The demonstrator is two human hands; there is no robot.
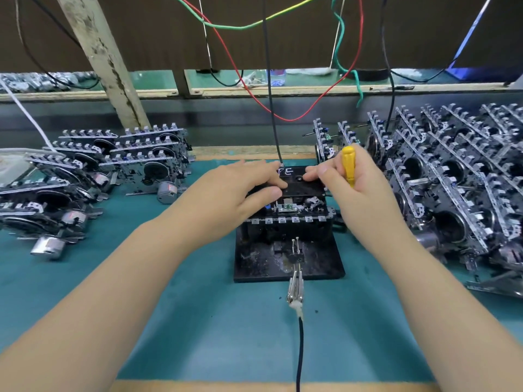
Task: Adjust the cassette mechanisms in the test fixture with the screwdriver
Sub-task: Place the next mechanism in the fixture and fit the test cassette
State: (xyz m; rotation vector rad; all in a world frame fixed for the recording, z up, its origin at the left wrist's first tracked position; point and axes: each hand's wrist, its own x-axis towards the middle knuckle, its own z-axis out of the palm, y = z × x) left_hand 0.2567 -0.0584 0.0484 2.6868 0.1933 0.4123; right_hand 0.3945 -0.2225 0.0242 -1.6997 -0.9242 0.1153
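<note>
both forearms reach in; left hand [249,188] fingers flat on the cassette [297,183] in the test fixture [288,250], right hand [356,182] curled round the upright screwdriver [348,165], just right of it.

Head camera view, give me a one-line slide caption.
Both hands press a black cassette into the test fixture; right hand grips a yellow screwdriver.
</note>
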